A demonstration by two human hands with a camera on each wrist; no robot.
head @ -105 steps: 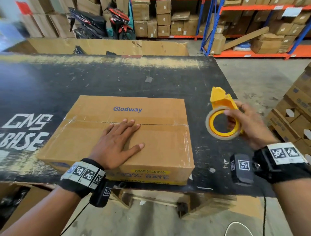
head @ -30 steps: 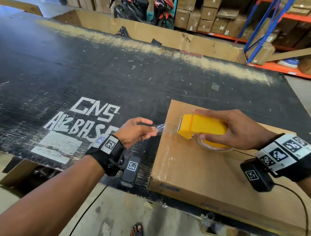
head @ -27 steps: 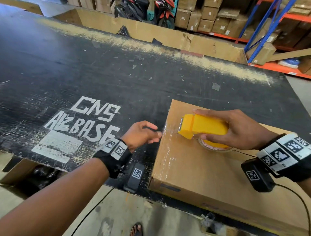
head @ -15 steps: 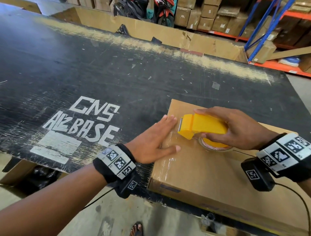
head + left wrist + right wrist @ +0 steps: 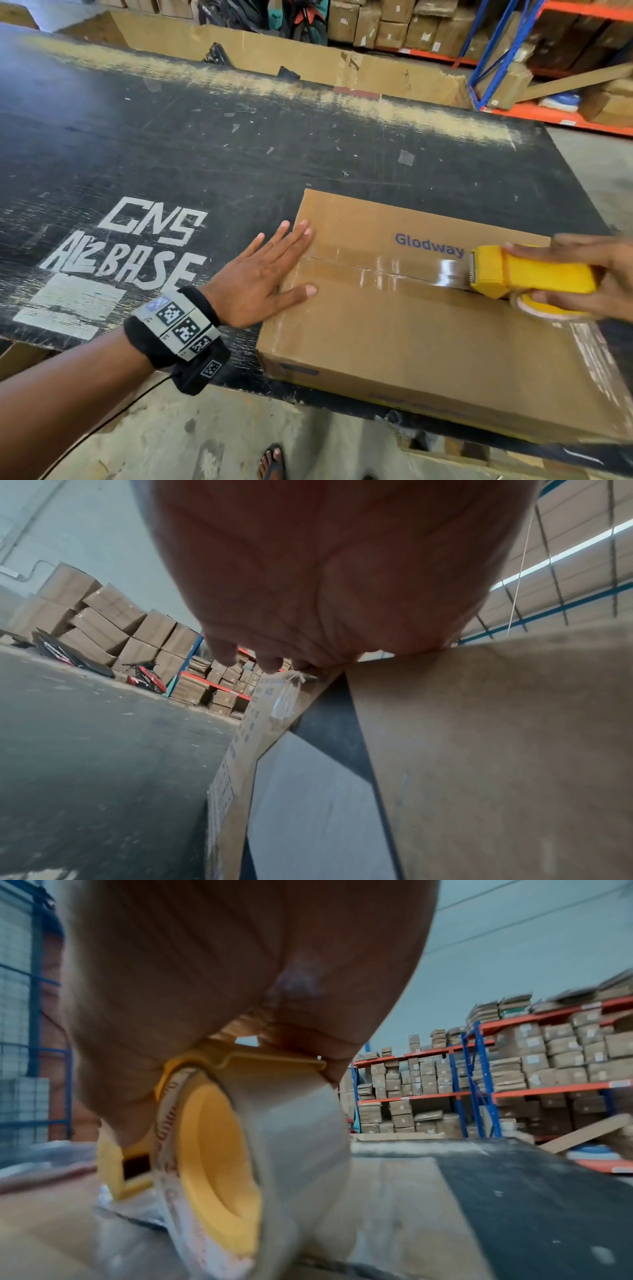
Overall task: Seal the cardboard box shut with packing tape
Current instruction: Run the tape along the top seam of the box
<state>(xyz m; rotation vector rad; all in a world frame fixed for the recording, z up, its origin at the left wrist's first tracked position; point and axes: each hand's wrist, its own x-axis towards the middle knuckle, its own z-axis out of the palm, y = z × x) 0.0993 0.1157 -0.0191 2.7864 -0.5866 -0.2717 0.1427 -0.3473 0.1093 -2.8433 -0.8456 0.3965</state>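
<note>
A flat brown cardboard box (image 5: 411,335) marked Glodway lies on the black table (image 5: 171,154) near its front edge. A glossy strip of clear tape (image 5: 383,270) runs along its centre seam from the left edge to the yellow tape dispenser (image 5: 524,275). My right hand (image 5: 589,277) grips that dispenser with the tape roll (image 5: 291,1164) under it, at the box's right part. My left hand (image 5: 270,274) lies flat with straight fingers on the box's left edge, pressing the tape's start. In the left wrist view the palm (image 5: 325,574) rests on the box's corner (image 5: 479,737).
The tabletop stretches wide to the left, painted with white letters (image 5: 137,246). A long cardboard wall (image 5: 308,61) stands behind the table. Shelving with stacked cartons (image 5: 513,31) fills the back right. My sandalled foot (image 5: 272,462) shows below the table's front edge.
My right hand has drawn the dispenser from the box's left end rightward, laying tape along the seam. My left hand went from pinching the tape end to pressing flat on the left edge.
</note>
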